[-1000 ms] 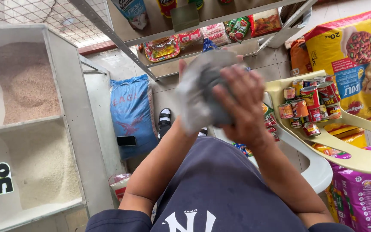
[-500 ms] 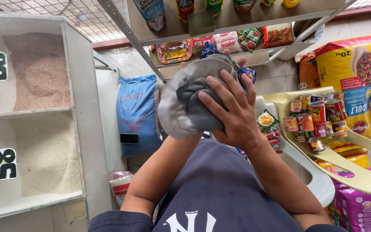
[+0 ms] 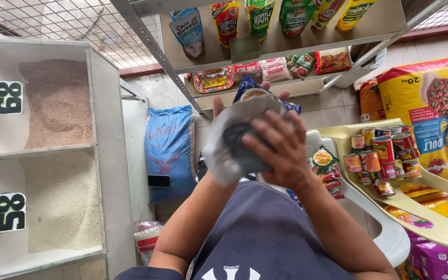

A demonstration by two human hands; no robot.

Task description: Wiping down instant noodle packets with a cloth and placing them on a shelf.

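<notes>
In the head view you look down past your dark navy shirt with both forearms raised in front of your chest. Your right hand lies spread over a grey-white cloth, its fingers curled closed around the bundle; a dark thing shows inside the cloth, too wrapped to tell what it is. Your left hand sits behind the bundle with only fingertips showing above its top edge, so you cannot tell how firmly it grips. The bundle is held in mid-air, just below the lower edge of a metal shelf carrying hanging pouches and flat packets. Room to move is tight: on your left stands a white bin unit with two stacked compartments, the upper holding brownish grain, the lower white grain, and two number cards on its front. Between the unit and your arm a blue sack leans against the wall, a small bag on the floor beneath it. On your right are two plastic chairs, one white and one pale yellow, the yellow one loaded with about ten tins. A large yellow pet-food bag stands behind, and a purple bag sits at the bottom right edge.
</notes>
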